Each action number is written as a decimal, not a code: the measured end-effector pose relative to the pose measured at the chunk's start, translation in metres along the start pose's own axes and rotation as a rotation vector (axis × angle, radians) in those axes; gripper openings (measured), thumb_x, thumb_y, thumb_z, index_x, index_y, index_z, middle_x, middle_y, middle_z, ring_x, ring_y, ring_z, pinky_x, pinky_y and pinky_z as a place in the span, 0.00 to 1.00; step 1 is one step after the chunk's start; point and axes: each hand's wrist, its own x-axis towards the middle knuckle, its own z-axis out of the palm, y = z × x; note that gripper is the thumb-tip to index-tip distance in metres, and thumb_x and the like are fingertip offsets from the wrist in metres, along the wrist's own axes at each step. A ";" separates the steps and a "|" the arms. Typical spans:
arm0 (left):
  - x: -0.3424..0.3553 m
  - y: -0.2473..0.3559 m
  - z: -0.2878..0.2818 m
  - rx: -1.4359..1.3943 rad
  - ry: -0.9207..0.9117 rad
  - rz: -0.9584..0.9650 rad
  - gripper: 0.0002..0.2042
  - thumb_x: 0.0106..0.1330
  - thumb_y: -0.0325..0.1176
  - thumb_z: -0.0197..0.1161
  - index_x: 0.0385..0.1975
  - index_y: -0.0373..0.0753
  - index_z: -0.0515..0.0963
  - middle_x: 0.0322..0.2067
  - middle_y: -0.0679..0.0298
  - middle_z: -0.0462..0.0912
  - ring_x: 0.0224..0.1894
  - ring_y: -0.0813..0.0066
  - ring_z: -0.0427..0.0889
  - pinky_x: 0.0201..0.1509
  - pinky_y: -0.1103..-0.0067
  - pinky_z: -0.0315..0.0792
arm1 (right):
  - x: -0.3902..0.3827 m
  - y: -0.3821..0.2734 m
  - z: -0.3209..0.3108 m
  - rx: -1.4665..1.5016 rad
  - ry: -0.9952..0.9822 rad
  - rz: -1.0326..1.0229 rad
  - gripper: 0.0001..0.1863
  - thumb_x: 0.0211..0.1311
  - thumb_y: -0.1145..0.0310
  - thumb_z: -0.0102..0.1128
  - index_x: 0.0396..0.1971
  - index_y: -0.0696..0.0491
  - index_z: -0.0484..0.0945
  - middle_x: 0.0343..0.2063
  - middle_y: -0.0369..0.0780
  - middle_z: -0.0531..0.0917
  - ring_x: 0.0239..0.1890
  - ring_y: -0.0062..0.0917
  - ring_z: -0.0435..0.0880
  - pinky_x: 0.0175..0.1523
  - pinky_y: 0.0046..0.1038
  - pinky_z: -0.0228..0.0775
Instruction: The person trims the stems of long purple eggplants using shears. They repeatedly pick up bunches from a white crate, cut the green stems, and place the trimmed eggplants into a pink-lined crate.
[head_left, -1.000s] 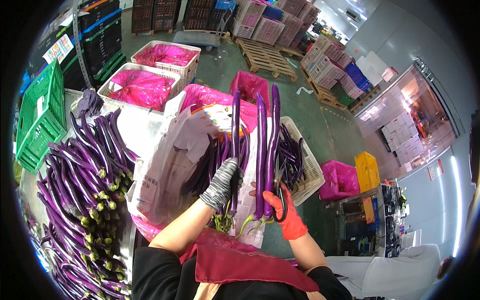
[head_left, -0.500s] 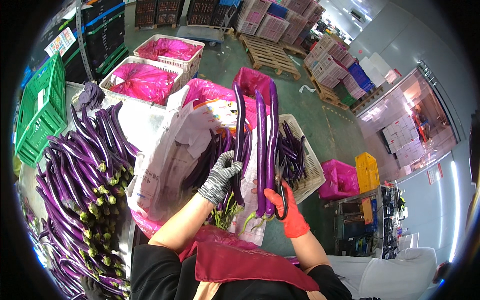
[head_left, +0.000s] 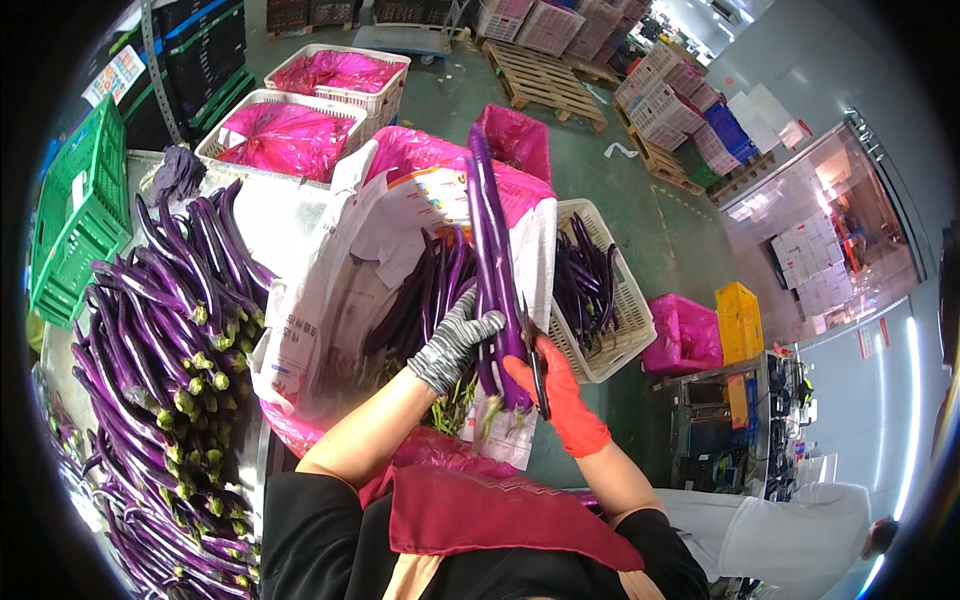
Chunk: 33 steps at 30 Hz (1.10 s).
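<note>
My left hand [head_left: 458, 342], in a grey striped glove, is closed around several long purple eggplants [head_left: 490, 235] held upright in a bundle, stem ends down. My right hand [head_left: 566, 398], in an orange-red glove, holds black-handled scissors [head_left: 540, 372], and its fingers press against the lower right of the bundle. The blades point up beside the eggplants. Beneath my hands is a crate lined with white printed paper [head_left: 325, 330] and pink plastic, with more eggplants [head_left: 432, 285] lying in it. Green stem trimmings [head_left: 455, 410] lie at its near end.
A big eggplant pile [head_left: 150, 370] covers the table at left, beside a green crate [head_left: 85, 215]. To the right stands a cream crate [head_left: 640, 330] of eggplants. Pink-lined crates [head_left: 290, 140] stand beyond. A person in white [head_left: 800, 535] is at lower right.
The eggplants, held apart between both hands before, are now together in one bundle in my left hand. My right hand with the scissors has moved slightly left, against the bundle.
</note>
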 end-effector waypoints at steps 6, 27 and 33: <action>-0.009 0.009 0.005 -0.019 -0.099 -0.055 0.31 0.49 0.33 0.70 0.53 0.36 0.64 0.42 0.63 0.76 0.44 0.72 0.76 0.51 0.76 0.69 | 0.000 0.020 -0.028 0.411 -0.175 0.270 0.27 0.55 0.78 0.59 0.57 0.53 0.65 0.40 0.36 0.79 0.40 0.20 0.80 0.48 0.22 0.73; 0.009 -0.002 -0.024 -0.093 0.046 -0.004 0.16 0.53 0.31 0.67 0.40 0.38 0.70 0.30 0.62 0.79 0.31 0.73 0.79 0.39 0.78 0.75 | -0.009 -0.032 -0.082 0.444 -0.211 0.233 0.31 0.55 0.71 0.54 0.60 0.57 0.59 0.38 0.50 0.79 0.31 0.20 0.77 0.40 0.20 0.70; 0.007 0.002 -0.038 -0.436 0.036 -0.143 0.24 0.52 0.33 0.66 0.50 0.38 0.70 0.33 0.60 0.79 0.35 0.67 0.79 0.42 0.74 0.76 | -0.042 0.010 -0.158 -0.215 0.106 0.392 0.25 0.48 0.73 0.61 0.50 0.58 0.70 0.29 0.38 0.79 0.26 0.17 0.76 0.32 0.18 0.68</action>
